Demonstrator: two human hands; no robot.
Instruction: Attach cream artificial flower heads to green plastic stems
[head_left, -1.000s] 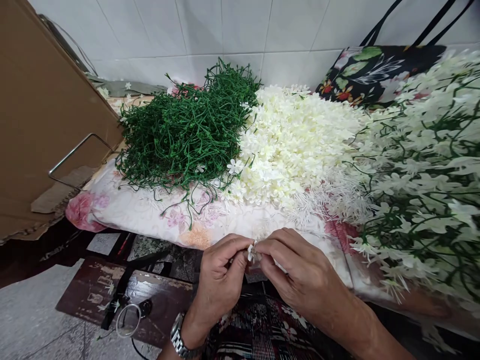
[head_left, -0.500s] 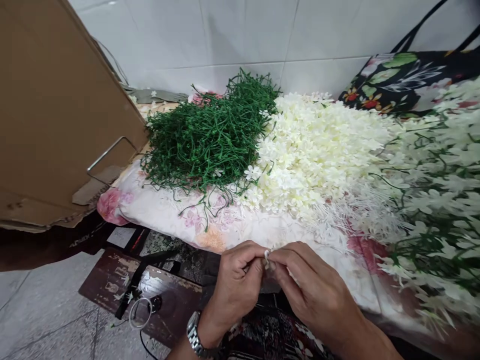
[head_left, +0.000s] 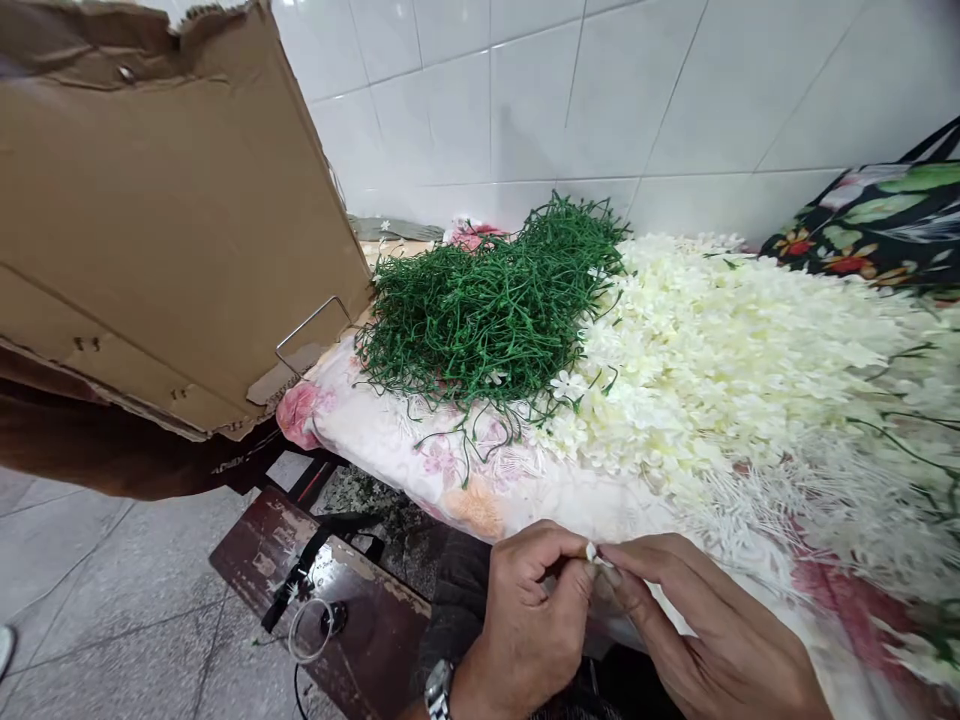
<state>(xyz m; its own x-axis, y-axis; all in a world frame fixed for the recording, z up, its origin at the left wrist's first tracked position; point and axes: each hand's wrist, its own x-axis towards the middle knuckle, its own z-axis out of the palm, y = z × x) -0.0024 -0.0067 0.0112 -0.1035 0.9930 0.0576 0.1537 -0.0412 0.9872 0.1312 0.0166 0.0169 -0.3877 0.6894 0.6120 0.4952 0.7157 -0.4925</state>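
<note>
My left hand [head_left: 529, 610], with a metal watch on its wrist, and my right hand [head_left: 701, 625] meet at the bottom of the view. Both pinch one small white artificial flower [head_left: 592, 552] between thumb and fingertips. They hover just in front of the near edge of a floral cloth [head_left: 390, 440]. On the cloth lie a heap of green plastic stems [head_left: 487, 310] to the left and a heap of cream-white flowers [head_left: 720, 350] to the right.
A large brown cardboard sheet [head_left: 165, 210] leans at the left. A worn dark wooden board [head_left: 330, 600] with a black strap and a small ring lies on the tiled floor. A floral black bag [head_left: 877, 215] sits against the white tiled wall.
The view has swung left and up, so the heaps and my hands sit further right and lower. My hands keep pinching the small flower, which shows less than before.
</note>
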